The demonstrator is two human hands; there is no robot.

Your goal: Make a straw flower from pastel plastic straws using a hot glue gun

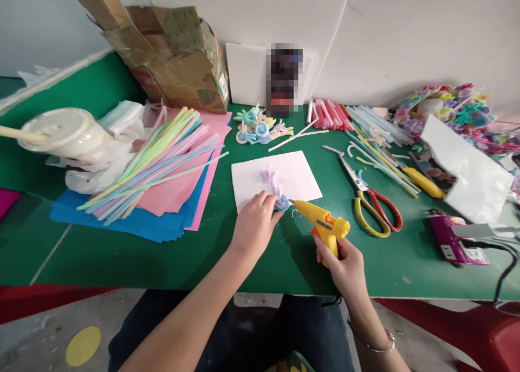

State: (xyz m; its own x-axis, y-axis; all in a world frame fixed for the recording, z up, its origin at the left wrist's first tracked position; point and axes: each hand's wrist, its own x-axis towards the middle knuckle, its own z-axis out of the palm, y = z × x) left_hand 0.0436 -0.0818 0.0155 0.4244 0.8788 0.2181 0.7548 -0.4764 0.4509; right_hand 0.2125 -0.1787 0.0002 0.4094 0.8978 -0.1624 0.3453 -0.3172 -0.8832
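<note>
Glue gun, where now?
Head view, right of centre: the yellow glue gun is in the right hand, left of the scissors, nozzle near the left hand.

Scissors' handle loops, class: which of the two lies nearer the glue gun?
The yellow loop, on the side towards the glue gun; the red loop lies farther right.

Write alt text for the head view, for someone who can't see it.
A person's right fingers grip a yellow glue gun, its tip near a pastel coil in the left fingers, at the edge of a white sheet on a green table. Scissors lie to the right; pipe cleaners are piled to the left.
</note>
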